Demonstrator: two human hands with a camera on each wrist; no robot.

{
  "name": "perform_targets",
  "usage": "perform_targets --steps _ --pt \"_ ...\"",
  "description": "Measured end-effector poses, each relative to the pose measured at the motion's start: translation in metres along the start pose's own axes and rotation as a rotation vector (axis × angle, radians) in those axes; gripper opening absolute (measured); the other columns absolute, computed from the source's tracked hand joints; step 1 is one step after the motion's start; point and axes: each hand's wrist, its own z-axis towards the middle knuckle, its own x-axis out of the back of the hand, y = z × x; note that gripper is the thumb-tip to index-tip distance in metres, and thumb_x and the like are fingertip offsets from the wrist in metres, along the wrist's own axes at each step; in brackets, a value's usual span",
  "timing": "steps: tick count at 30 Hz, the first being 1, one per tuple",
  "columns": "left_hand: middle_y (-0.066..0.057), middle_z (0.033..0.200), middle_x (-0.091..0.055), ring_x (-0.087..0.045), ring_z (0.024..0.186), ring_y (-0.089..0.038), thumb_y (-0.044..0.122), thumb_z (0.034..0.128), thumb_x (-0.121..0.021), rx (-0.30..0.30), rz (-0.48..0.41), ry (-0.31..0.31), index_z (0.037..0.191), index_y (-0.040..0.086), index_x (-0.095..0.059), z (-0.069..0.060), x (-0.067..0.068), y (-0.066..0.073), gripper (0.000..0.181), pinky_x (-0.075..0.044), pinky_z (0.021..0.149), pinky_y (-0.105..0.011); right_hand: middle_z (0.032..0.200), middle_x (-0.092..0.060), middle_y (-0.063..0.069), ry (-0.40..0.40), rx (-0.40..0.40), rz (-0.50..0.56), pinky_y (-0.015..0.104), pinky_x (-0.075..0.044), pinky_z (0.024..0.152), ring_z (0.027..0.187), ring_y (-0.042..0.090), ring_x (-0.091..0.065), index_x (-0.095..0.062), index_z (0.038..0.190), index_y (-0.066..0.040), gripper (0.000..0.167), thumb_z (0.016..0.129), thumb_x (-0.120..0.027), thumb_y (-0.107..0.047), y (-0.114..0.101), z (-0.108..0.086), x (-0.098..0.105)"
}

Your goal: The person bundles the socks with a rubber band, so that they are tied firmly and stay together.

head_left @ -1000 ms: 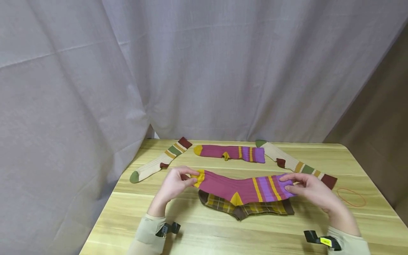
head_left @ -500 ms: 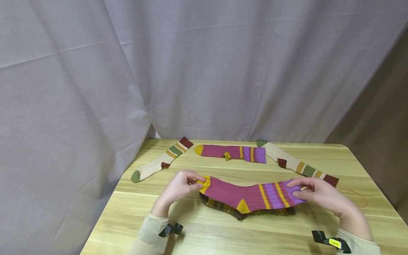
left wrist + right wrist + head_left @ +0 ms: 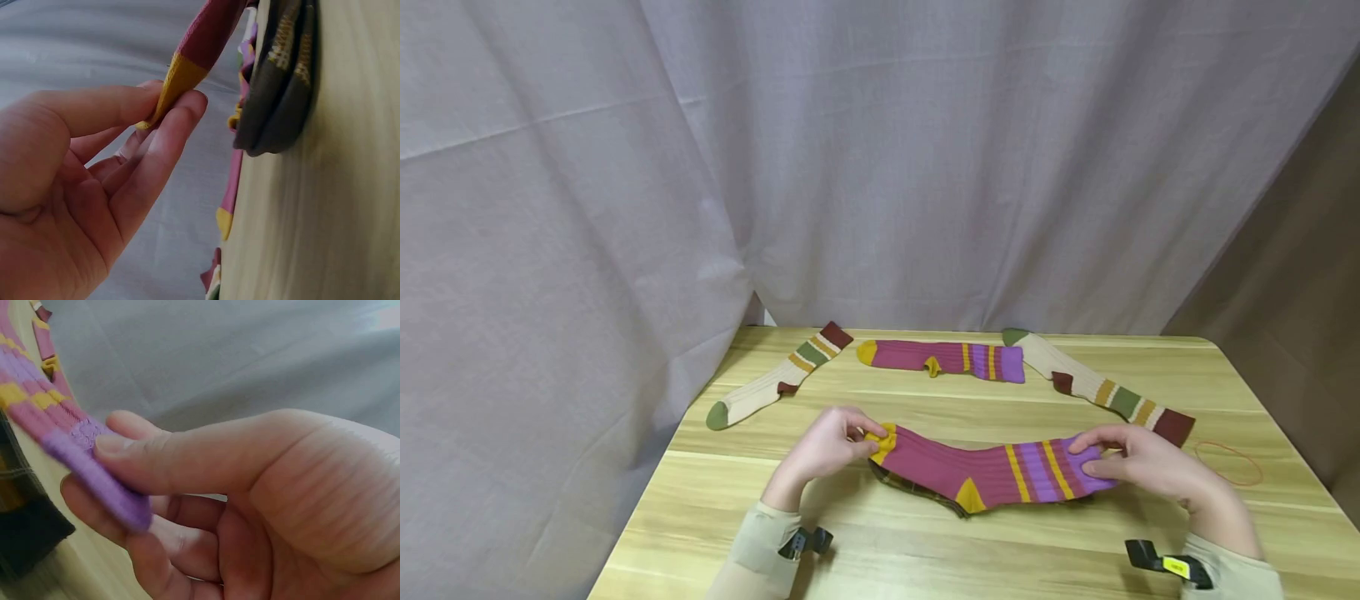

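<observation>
A magenta sock (image 3: pixel 958 461) with yellow toe and heel and a purple striped cuff is stretched sideways between both hands. My left hand (image 3: pixel 829 450) pinches its yellow toe between thumb and fingers. At the other end my right hand (image 3: pixel 1150 467) pinches the purple cuff. Beneath it on the table lie brown plaid socks (image 3: pixel 917 492), mostly hidden in the head view; the left wrist view shows two dark toes (image 3: pixel 275 119) stacked, with the held toe raised off them. In the right wrist view the purple cuff (image 3: pixel 103 478) sits between thumb and fingers, above a dark cuff (image 3: pixel 37 534).
Behind, a second magenta sock (image 3: pixel 902 355) lies flat on the wooden table (image 3: pixel 700 517). Cream striped socks lie at the left (image 3: pixel 760 395) and at the right (image 3: pixel 1082 383). A thin red rubber band (image 3: pixel 1228 463) is near the right edge. Grey curtain (image 3: pixel 880 167) hangs behind.
Both hands have moved the magenta sock slightly nearer the person and to the right. It now covers more of the plaid socks. The other socks lie where they were.
</observation>
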Motion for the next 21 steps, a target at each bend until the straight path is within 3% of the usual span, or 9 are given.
perform_targets --steps 7,12,21 --pt "-0.009 0.099 -0.074 -0.061 0.068 -0.010 -0.002 0.0917 -0.078 0.032 0.006 -0.006 0.108 0.005 -0.083 0.003 -0.005 -0.007 0.018 -0.050 0.056 -0.022 0.120 -0.071 0.009 -0.039 0.014 -0.007 0.025 -0.051 0.082 0.101 0.009 -0.060 -0.076 0.118 -0.008 0.019 0.101 -0.074 -0.016 0.005 0.009 -0.007" --pt "-0.006 0.097 -0.074 -0.061 0.066 -0.008 -0.004 0.0907 -0.077 0.061 -0.002 -0.020 0.107 0.003 -0.083 0.004 -0.005 -0.010 0.018 -0.049 0.055 -0.021 0.115 -0.072 0.008 -0.038 0.034 -0.016 0.025 -0.051 0.080 0.097 0.007 -0.060 -0.076 0.116 -0.007 0.016 0.101 -0.073 -0.014 0.009 0.014 -0.013" --pt "-0.003 0.089 -0.072 -0.060 0.067 -0.010 -0.003 0.0902 -0.079 0.131 -0.015 -0.034 0.105 0.004 -0.083 0.002 -0.003 -0.011 0.017 -0.049 0.056 -0.021 0.106 -0.069 0.012 -0.090 -0.023 0.096 0.025 -0.054 0.074 0.091 0.012 -0.061 -0.069 0.121 0.005 0.023 0.099 -0.069 -0.002 0.011 0.019 -0.018"
